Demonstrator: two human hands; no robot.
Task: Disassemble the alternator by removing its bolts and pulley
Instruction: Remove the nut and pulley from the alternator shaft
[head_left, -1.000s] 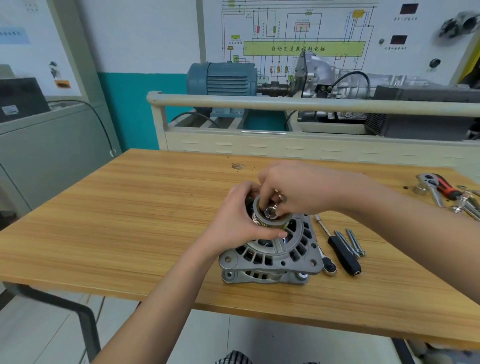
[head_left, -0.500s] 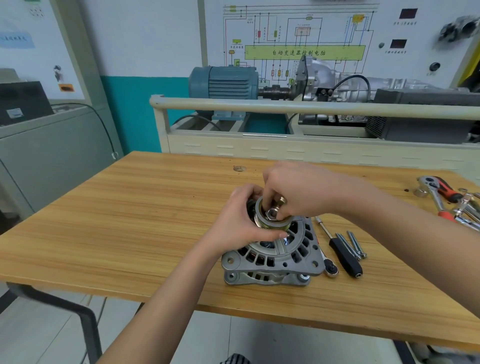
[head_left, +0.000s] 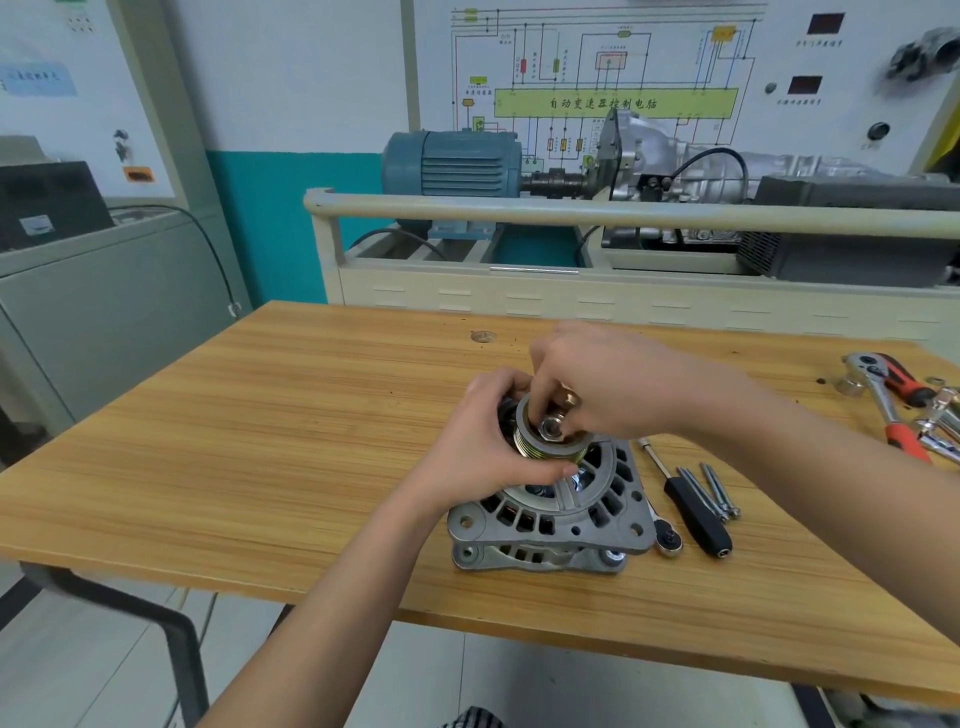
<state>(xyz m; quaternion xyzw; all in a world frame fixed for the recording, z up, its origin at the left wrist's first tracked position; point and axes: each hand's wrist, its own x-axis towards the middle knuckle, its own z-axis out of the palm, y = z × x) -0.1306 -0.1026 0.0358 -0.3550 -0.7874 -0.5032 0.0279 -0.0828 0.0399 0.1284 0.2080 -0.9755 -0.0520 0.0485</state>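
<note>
A grey cast alternator (head_left: 558, 506) stands on the wooden table (head_left: 260, 441) with its grooved pulley (head_left: 540, 447) facing up. My left hand (head_left: 483, 441) grips the pulley around its rim from the left. My right hand (head_left: 597, 384) reaches over from the right and its fingertips pinch the hex nut (head_left: 550, 428) at the pulley's centre. A brass-coloured piece shows just behind those fingers. Several long bolts (head_left: 714, 491) lie loose on the table to the right of the alternator.
A black-handled ratchet driver (head_left: 696, 512) lies right of the alternator, beside the bolts. A red-handled ratchet (head_left: 883, 389) and other chrome tools sit at the table's far right. Behind the table runs a cream trainer bench rail (head_left: 571, 210) with a blue motor (head_left: 452, 163).
My right hand's fingers have shifted slightly on the nut, as in a turn. My left hand keeps its hold on the pulley. The alternator has not moved.
</note>
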